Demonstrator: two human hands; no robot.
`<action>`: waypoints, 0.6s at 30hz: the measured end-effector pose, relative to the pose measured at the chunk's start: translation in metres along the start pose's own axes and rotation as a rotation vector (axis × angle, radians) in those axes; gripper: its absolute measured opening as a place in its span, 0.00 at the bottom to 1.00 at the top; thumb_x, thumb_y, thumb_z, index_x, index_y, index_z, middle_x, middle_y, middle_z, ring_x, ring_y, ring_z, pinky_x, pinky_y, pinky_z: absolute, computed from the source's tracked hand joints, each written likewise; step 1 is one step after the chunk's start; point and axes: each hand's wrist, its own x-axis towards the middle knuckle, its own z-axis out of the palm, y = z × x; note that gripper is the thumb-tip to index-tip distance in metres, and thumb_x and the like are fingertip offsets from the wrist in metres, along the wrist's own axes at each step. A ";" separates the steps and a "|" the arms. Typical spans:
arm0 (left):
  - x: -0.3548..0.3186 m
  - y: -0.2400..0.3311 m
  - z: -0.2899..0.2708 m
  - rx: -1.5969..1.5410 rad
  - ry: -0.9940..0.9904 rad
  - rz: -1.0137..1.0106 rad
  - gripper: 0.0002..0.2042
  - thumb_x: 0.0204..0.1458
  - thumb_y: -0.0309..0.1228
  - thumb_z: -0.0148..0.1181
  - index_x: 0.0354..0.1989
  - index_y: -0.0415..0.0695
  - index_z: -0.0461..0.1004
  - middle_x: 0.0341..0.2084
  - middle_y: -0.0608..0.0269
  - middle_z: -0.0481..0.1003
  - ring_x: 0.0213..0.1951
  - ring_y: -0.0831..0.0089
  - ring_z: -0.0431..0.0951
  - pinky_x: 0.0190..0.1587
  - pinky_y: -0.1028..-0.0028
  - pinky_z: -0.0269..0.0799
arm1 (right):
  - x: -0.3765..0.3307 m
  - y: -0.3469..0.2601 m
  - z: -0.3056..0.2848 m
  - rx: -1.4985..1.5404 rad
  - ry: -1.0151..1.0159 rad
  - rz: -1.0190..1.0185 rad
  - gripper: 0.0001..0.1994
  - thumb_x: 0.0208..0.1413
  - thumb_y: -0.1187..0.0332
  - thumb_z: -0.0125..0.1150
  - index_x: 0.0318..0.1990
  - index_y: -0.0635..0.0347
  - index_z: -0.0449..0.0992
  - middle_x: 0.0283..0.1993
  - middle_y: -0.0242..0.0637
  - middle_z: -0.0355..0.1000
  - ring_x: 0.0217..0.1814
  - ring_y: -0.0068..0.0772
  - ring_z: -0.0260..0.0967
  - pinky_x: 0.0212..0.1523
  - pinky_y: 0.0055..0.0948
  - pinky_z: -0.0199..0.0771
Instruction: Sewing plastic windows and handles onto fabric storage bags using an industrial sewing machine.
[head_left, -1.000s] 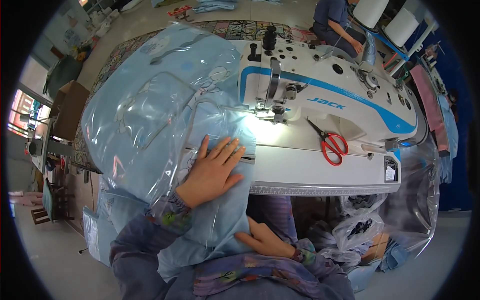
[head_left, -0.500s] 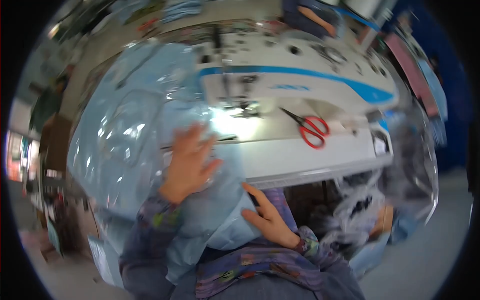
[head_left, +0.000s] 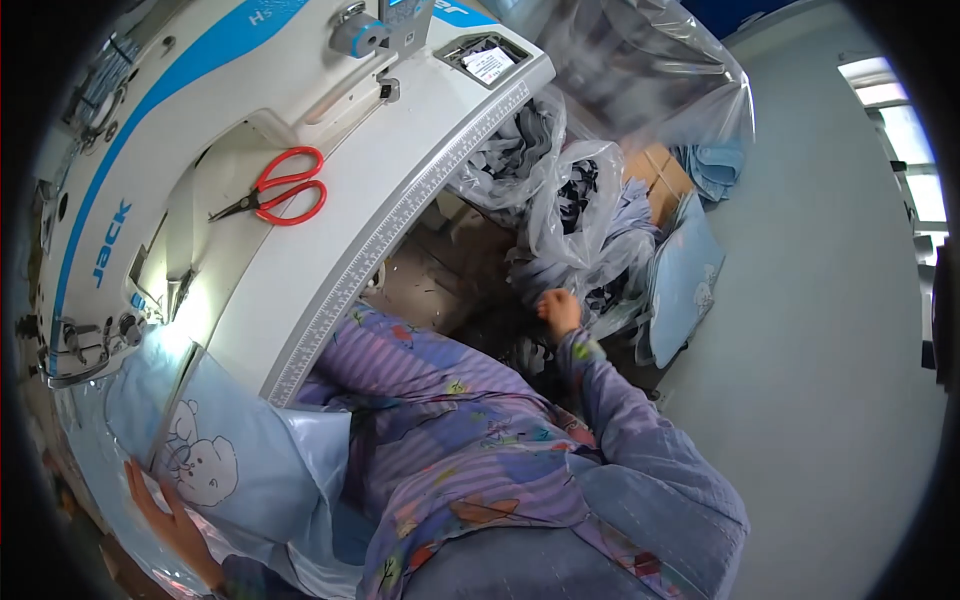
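My left hand [head_left: 172, 520] lies with its fingers stretched out on a light blue shiny fabric piece [head_left: 265, 450] printed with a cartoon bear. The fabric's upper end reaches under the lit needle area of a white and blue sewing machine [head_left: 130, 170]. Away from the fabric, my right hand [head_left: 559, 311] is beside the plastic bags at the machine table's right, fingers curled closed. Whether anything is inside those fingers cannot be made out. Red-handled scissors [head_left: 290, 187] rest, blades apart, on the white machine bed [head_left: 330, 220].
Clear plastic bags [head_left: 590, 215] hold striped and dark cloth scraps. Next to them are a cardboard box [head_left: 655, 180] and hanging light blue panels [head_left: 685, 280]. A ruler strip [head_left: 400, 220] edges the table. Farther back stands a large transparent plastic cover [head_left: 660, 75].
The view has swung right. My right hand has left the fabric and moved out to the right by the bags. My left hand remains on the fabric, now closer to its left side.
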 end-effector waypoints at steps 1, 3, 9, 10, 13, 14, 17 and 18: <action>-0.005 0.016 -0.007 0.035 0.053 -0.031 0.21 0.68 0.31 0.50 0.67 0.39 0.68 0.68 0.47 0.64 0.69 0.51 0.63 0.69 0.56 0.59 | 0.017 -0.004 -0.009 -0.059 0.089 -0.010 0.10 0.62 0.66 0.59 0.39 0.65 0.80 0.30 0.39 0.78 0.27 0.29 0.77 0.25 0.29 0.77; -0.018 0.046 -0.018 0.023 0.065 -0.046 0.20 0.68 0.30 0.51 0.66 0.39 0.69 0.68 0.48 0.65 0.69 0.51 0.64 0.69 0.57 0.60 | 0.057 -0.004 -0.007 -0.211 0.259 -0.070 0.14 0.59 0.61 0.62 0.39 0.65 0.82 0.33 0.43 0.81 0.31 0.37 0.80 0.31 0.36 0.78; -0.035 0.117 0.003 -0.142 0.074 -0.104 0.16 0.67 0.26 0.50 0.60 0.41 0.75 0.65 0.51 0.69 0.67 0.52 0.68 0.66 0.57 0.65 | 0.147 0.016 -0.057 -0.600 0.522 -0.182 0.17 0.54 0.54 0.65 0.42 0.56 0.85 0.37 0.44 0.83 0.42 0.50 0.82 0.44 0.43 0.79; -0.035 0.120 0.006 -0.141 0.078 -0.112 0.16 0.67 0.26 0.50 0.60 0.41 0.75 0.65 0.51 0.69 0.67 0.52 0.68 0.66 0.57 0.65 | 0.150 0.016 -0.065 -0.592 0.405 -0.156 0.17 0.52 0.53 0.66 0.43 0.54 0.85 0.37 0.43 0.83 0.45 0.50 0.82 0.46 0.43 0.79; -0.042 0.132 -0.014 -0.062 0.047 -0.152 0.15 0.67 0.26 0.50 0.59 0.41 0.76 0.63 0.52 0.71 0.65 0.53 0.69 0.65 0.58 0.67 | 0.118 -0.004 -0.012 -0.550 0.389 0.039 0.18 0.52 0.55 0.68 0.41 0.60 0.85 0.36 0.44 0.83 0.43 0.47 0.82 0.44 0.41 0.79; -0.038 0.133 -0.007 -0.111 0.064 -0.169 0.15 0.68 0.26 0.50 0.60 0.40 0.76 0.62 0.51 0.72 0.64 0.54 0.71 0.64 0.60 0.68 | 0.117 -0.011 -0.029 -0.352 0.389 0.210 0.17 0.53 0.56 0.68 0.40 0.62 0.84 0.36 0.44 0.83 0.42 0.46 0.83 0.43 0.40 0.80; -0.032 0.150 -0.001 -0.267 0.171 -0.228 0.14 0.67 0.26 0.50 0.58 0.37 0.76 0.59 0.49 0.74 0.61 0.55 0.73 0.62 0.61 0.69 | 0.086 -0.028 -0.027 -0.275 0.445 0.100 0.18 0.57 0.57 0.63 0.36 0.67 0.84 0.34 0.46 0.82 0.34 0.41 0.83 0.39 0.40 0.80; -0.033 0.162 -0.004 -0.374 0.271 -0.282 0.14 0.67 0.26 0.51 0.56 0.35 0.76 0.57 0.48 0.75 0.60 0.53 0.74 0.61 0.60 0.70 | 0.066 -0.036 -0.014 -0.287 0.415 0.048 0.18 0.58 0.57 0.61 0.36 0.67 0.83 0.33 0.48 0.82 0.31 0.41 0.83 0.38 0.40 0.79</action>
